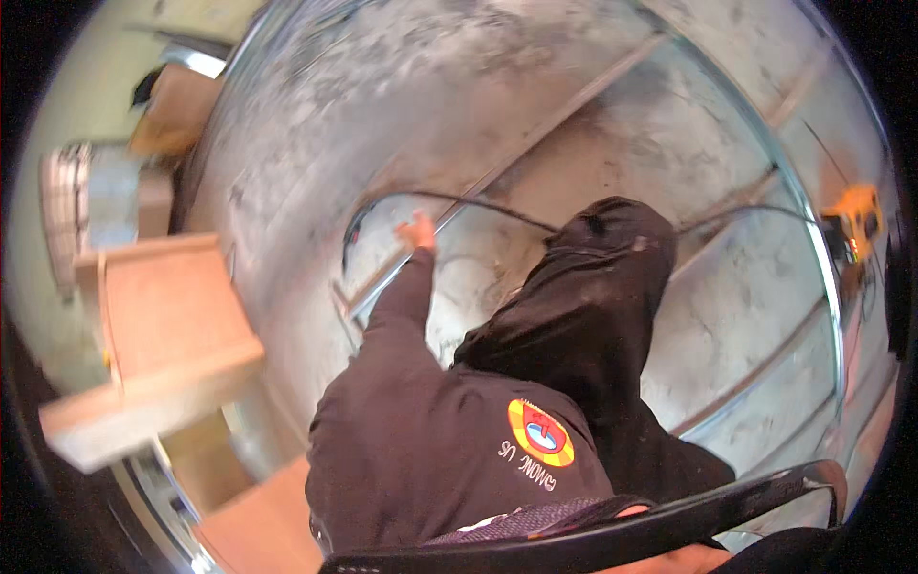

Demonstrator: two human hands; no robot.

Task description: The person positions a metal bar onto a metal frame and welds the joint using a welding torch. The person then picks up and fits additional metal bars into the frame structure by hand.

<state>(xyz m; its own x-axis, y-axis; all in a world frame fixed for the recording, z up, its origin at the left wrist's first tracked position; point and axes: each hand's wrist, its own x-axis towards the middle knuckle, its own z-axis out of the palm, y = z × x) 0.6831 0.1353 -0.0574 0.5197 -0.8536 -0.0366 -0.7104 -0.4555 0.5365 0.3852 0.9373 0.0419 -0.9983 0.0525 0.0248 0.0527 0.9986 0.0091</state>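
My left arm in a dark sleeve reaches forward over the floor. The left hand is slightly blurred, its fingers apart, and nothing shows in it. Right beside it runs a thin straight metal bar; I cannot tell whether the hand touches it. A black cable arches around the far side of the hand and passes behind my bent knee. My right hand does not show as a hand; a patch of skin at the bottom edge is too cut off to name.
To the right, a curved metal rail with several crossbars lies over the grey, stained floor. A yellow and black device stands beyond it. Wooden box-like furniture and cardboard-coloured boxes are on the left.
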